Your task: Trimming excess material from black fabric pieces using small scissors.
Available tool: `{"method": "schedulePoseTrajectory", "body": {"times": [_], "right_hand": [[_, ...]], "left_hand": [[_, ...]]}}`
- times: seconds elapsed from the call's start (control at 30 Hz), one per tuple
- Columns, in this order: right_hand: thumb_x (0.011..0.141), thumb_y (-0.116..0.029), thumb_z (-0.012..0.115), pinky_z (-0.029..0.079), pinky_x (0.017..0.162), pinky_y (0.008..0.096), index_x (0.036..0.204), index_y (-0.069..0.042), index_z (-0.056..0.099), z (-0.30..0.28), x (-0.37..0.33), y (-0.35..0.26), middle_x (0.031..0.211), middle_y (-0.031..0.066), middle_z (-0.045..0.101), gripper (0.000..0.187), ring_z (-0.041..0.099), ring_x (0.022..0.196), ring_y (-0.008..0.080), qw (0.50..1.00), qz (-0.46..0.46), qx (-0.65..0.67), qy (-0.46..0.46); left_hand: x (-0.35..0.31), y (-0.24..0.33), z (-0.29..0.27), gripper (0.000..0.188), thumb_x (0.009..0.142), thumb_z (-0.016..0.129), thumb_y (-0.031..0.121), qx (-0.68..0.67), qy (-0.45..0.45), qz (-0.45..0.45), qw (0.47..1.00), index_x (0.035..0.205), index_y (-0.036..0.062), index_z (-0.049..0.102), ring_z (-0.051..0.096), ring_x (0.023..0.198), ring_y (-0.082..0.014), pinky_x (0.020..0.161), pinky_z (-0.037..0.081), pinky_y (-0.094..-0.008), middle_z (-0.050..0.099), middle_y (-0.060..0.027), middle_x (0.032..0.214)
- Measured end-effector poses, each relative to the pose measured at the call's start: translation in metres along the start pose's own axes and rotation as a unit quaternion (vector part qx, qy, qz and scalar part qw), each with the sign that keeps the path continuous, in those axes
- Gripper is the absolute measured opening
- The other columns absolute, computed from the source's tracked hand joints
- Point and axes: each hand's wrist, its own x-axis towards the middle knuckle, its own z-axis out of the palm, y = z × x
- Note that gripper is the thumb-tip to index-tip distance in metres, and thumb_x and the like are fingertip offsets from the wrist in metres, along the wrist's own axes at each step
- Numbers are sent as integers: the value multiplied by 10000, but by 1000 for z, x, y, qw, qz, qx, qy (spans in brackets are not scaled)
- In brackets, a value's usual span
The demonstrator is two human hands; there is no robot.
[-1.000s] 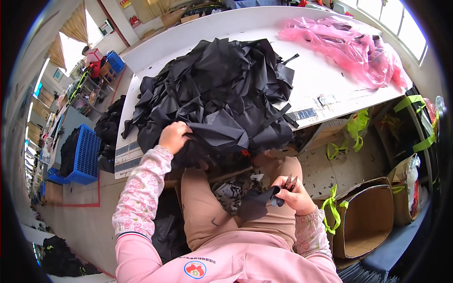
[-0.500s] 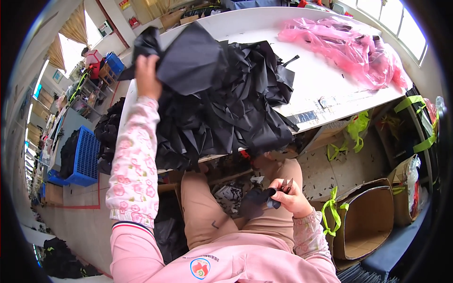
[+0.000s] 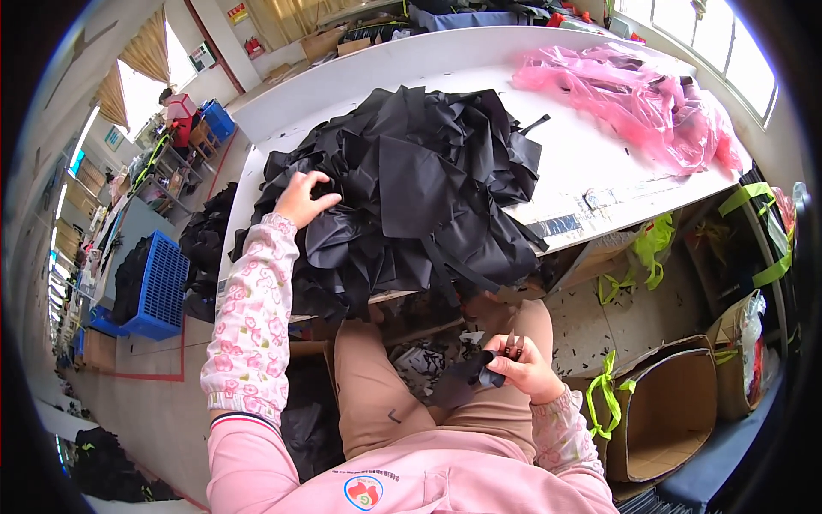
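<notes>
A heap of black fabric pieces (image 3: 428,188) covers the left and middle of the white table (image 3: 595,184). At its left side my left hand (image 3: 301,201) is over the cloth, thumb and forefinger apart; no piece shows clearly in its grasp. Low above my right thigh, my right hand (image 3: 527,370) is closed around small thread snips (image 3: 513,345), their blades pointing up past the fingers. The same hand pinches a dark fabric piece (image 3: 458,381), which hangs toward my lap.
Crumpled pink plastic (image 3: 629,103) lies at the table's far right. Beside my right forearm stands an open cardboard box (image 3: 668,411) with a lime-green strip (image 3: 606,398) tied on. A blue crate (image 3: 158,287) stands on the floor at left, where more black cloth (image 3: 205,248) is piled.
My left hand has come down and right from the pile's far left edge, and the large black piece it was lifting now lies on the heap. My right hand keeps its hold.
</notes>
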Motion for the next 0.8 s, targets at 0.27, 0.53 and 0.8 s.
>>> {"method": "schedulePoseTrajectory", "body": {"times": [0.27,0.53,0.8], "right_hand": [[910,-103,635,383,590,177,912,-36,622,19,22,-36,771,-72,585,68,478,681,-5,993,-87,-85,0],[903,-116,656,372,574,203,916,17,619,46,44,-70,686,-57,505,139,408,648,21,934,-194,-299,7],[897,-83,646,416,598,230,937,9,610,48,54,-65,695,-7,548,107,470,654,50,842,-331,-365,220]], "left_hand": [[-110,123,9,692,830,714,425,-411,-257,144,863,1345,34,466,487,1223,-201,1020,388,-333,505,-112,1310],[-209,175,92,360,897,654,124,-672,-177,-69,716,1231,32,556,583,1037,-112,942,447,-281,613,-48,1183],[-222,171,92,186,941,573,88,-807,-59,-224,544,1107,40,643,619,947,-101,856,482,-257,672,-37,1078]]}}
